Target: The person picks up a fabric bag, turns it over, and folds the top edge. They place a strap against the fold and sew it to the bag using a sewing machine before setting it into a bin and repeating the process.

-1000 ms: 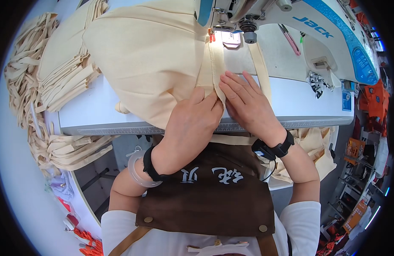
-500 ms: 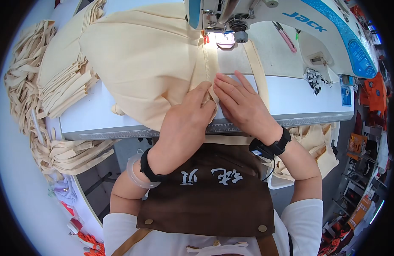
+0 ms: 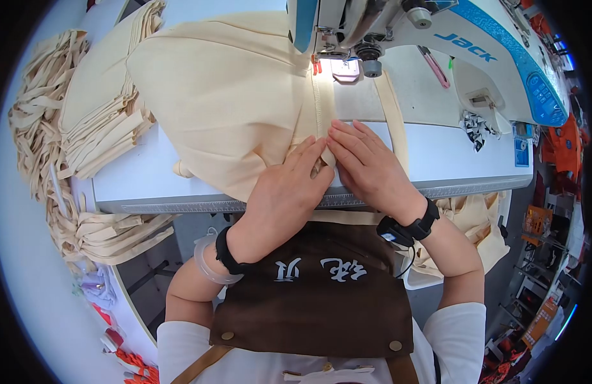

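Cream fabric [image 3: 225,96] lies across the sewing table, with a stitched strap [image 3: 323,105] running under the presser foot of the sewing machine [image 3: 398,25]. At the near end of that strap, my left hand [image 3: 286,189] has fingers and thumb around a fold of the cream fabric. Flat beside it, my right hand [image 3: 376,169] rests with its fingers stretched out along the strap's right side, fingertips touching the cloth. The fingertips of both hands nearly meet. A second loose strap [image 3: 393,118] passes to the right of my right hand.
Stacked cream pieces [image 3: 104,128] and bundled straps [image 3: 40,121] sit at the left. Pink-handled snips [image 3: 435,67] and a crumpled black-and-white scrap [image 3: 476,128] lie under the machine arm. A ruler strip [image 3: 206,207] edges the table. More cream cloth [image 3: 478,224] hangs below at right.
My left hand's fingers have straightened from a bent pinch and lie flatter over the fabric. My right hand stays alongside the strap. The whole view has shifted slightly.
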A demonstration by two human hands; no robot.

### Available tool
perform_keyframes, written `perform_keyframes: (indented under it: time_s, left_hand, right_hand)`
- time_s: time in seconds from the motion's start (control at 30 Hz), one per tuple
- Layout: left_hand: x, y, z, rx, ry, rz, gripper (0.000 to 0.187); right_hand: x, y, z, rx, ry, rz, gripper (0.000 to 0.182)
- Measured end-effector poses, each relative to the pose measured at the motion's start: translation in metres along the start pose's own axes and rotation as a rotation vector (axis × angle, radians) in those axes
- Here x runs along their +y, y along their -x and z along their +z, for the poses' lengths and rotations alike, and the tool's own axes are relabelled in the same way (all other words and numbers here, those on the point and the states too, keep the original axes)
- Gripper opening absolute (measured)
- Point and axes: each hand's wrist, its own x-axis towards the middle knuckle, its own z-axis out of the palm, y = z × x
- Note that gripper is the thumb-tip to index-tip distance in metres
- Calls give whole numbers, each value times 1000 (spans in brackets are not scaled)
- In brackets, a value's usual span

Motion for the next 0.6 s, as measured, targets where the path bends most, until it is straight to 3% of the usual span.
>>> perform_keyframes:
  time_s: [0.6]
  left_hand:
    - [-32,-40,-8,7,-20,38,22]
  right_hand:
    - [23,-28,-3,40,181,39,42]
